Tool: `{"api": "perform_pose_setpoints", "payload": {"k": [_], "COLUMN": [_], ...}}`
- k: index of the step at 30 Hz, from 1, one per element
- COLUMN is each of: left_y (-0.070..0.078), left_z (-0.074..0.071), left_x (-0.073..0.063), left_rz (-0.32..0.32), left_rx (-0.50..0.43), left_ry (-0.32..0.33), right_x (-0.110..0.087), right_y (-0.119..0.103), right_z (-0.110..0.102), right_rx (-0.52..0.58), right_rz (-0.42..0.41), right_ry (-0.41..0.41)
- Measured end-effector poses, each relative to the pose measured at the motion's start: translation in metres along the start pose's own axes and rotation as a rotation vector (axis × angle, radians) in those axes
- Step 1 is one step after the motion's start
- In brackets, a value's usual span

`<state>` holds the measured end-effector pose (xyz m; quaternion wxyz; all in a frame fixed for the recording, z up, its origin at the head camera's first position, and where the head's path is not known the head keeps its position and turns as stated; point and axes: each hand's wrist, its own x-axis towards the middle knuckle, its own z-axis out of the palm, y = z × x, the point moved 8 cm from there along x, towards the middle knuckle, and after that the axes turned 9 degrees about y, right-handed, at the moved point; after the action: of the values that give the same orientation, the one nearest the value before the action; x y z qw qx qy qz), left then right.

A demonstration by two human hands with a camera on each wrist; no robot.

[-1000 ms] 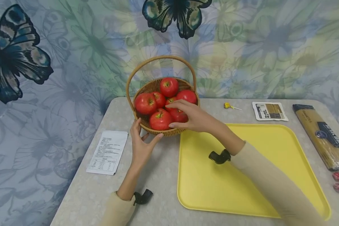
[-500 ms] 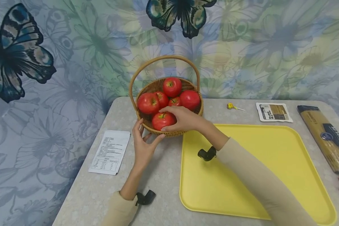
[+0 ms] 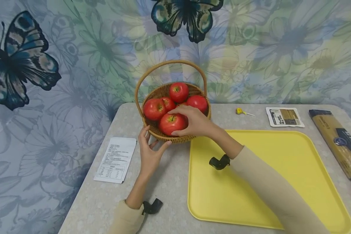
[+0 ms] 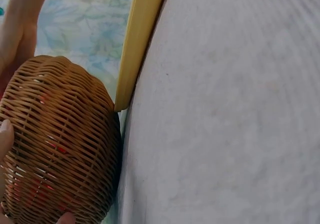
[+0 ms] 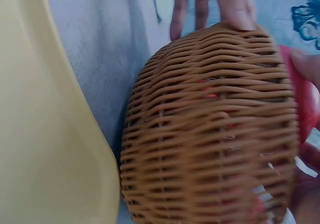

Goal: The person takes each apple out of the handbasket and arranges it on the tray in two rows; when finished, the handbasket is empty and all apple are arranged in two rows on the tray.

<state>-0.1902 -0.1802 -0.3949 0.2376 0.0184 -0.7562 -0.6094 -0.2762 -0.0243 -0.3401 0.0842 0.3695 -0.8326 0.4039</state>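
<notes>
A brown wicker basket [image 3: 179,139] with a tall hooped handle holds several red apples. My right hand [image 3: 194,122] grips the front apple [image 3: 171,123], thumb at its near side and fingers over its far side. In the right wrist view, that apple [image 5: 302,101] shows just past the basket's rim. My left hand [image 3: 150,152] touches the basket's front left side, fingers spread along the rim and thumb against the outer weave. Behind the gripped apple, others lie in the basket, such as a left apple [image 3: 153,109] and a back apple [image 3: 179,92].
A yellow tray [image 3: 237,182] lies right of the basket, under my right forearm. A white printed packet [image 3: 115,160] is at left. Along the back right are a yellow lollipop [image 3: 240,111], a small packet [image 3: 285,117] and a spaghetti pack [image 3: 336,139]. A patterned cloth hangs behind the table.
My right hand has moved left from the apples at right onto the front apple and now grips it. My left hand has stayed at the basket's side.
</notes>
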Motion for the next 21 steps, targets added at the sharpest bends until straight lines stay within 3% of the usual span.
{"api": "perform_pose_setpoints", "payload": {"k": [7,13,17,21], "left_y": [0.0,0.001,0.001,-0.002], "left_z": [0.0,0.002,0.001,-0.001], "left_x": [0.001,0.001,0.001,0.0], "left_rz": [0.018,0.005,0.0,-0.005], "left_rx": [-0.028,-0.031,-0.025,-0.016], "left_ry": [-0.002,-0.011,-0.002,0.002], "right_x": [-0.04,-0.094,-0.118,-0.132], "right_y": [-0.012,0.0,0.02,0.043], "right_z": [-0.05,-0.086,-0.086,-0.068], "right_rx": [0.026,-0.027,-0.055,-0.038], "right_rz": [-0.086,-0.029,0.028,0.07], "right_ry": [0.18,0.248,0.231,0.164]}}
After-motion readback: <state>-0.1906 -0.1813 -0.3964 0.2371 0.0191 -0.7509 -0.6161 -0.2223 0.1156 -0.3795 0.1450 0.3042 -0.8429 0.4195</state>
